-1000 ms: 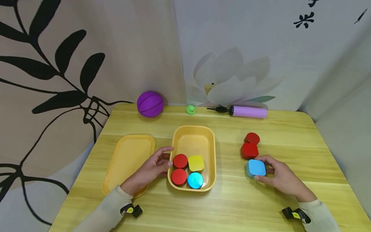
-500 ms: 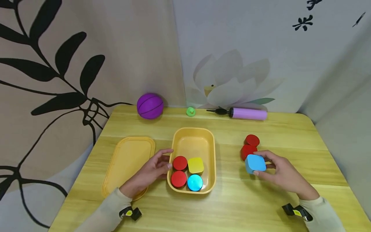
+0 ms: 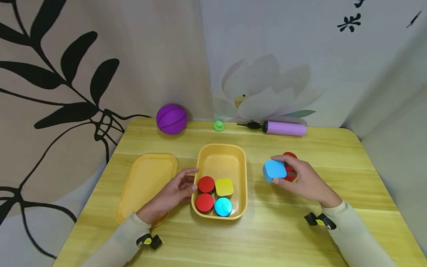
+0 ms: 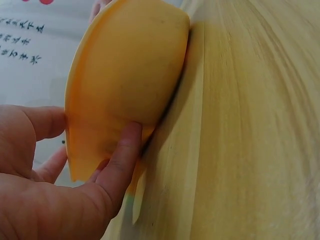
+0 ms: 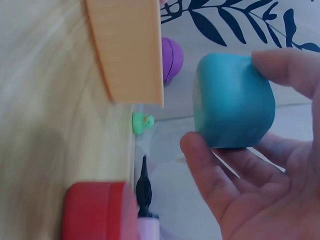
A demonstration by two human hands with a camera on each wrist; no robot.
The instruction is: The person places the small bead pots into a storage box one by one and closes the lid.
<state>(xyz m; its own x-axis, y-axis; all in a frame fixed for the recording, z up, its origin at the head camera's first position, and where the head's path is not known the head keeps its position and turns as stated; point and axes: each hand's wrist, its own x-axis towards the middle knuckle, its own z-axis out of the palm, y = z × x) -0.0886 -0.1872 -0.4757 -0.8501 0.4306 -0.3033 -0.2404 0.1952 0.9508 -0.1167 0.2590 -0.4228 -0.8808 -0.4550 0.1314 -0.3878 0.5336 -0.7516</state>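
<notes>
A light-blue rounded-square block [image 3: 274, 170] is held in the air above the table by my right hand [image 3: 305, 180], between thumb and fingers; the same block [image 5: 235, 100] looks teal in the right wrist view. My left hand [image 3: 171, 193] rests loosely at the left side of a yellow-orange box [image 3: 222, 149], fingertips touching its rim and outer wall [image 4: 125, 75]. Inside the box's near part sit two red round blocks [image 3: 205, 203], a yellow rounded-square block [image 3: 224, 187] and a blue round block [image 3: 223, 207]. Behind the right hand are two red blocks [image 3: 290, 154], mostly hidden.
Left of the box lies its matching flat lid [image 3: 150, 178], partly under the left forearm. Along the table's back edge stand a purple ball [image 3: 171, 118], a green toy duck [image 3: 218, 125] and a purple hand pump [image 3: 285, 128]. Printed curtains hang behind.
My right hand has lifted the blue block off the table, beside the red blocks, and carried it up and leftward toward the box. The left hand stays at the box.
</notes>
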